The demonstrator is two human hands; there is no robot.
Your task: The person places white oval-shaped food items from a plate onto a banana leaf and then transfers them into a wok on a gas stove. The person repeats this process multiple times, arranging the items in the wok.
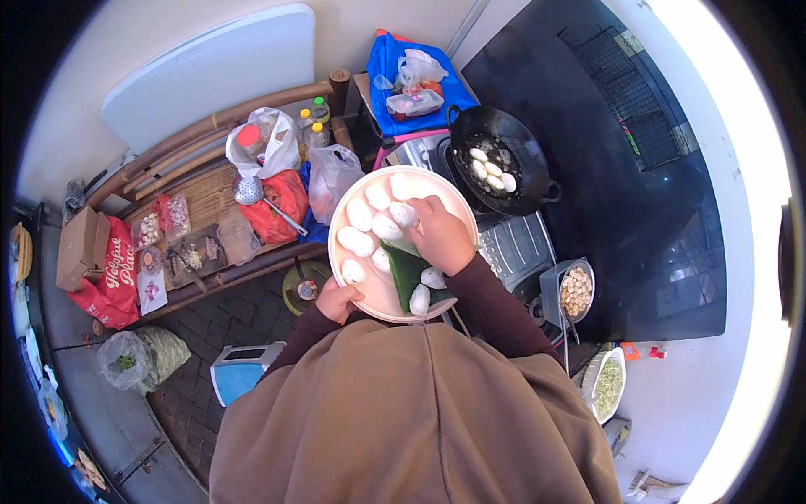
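Note:
My left hand (338,300) holds the near-left rim of a round pale-pink plastic plate (343,208) in front of my chest. Several white, oval dough pieces (356,241) lie on it, with a folded strip of banana leaf (405,274) among them. Over the plate, the thumb and fingers of my right hand (442,239) close on one white dough piece (403,215); whether it is lifted I cannot tell. Beyond the plate to the right, a black wok (527,142) sits on a gas stove (519,252). Several similar pale pieces (493,170) lie in the wok, in what looks like oil.
On the left, a bamboo bench (182,192) bears bags, food containers and a skimmer (249,190). A gas cylinder (306,288) stands beneath its edge. At the right are a tub of pale cubes (576,291) and a basket of bean sprouts (609,384). A blue-covered stool (384,69) stands behind.

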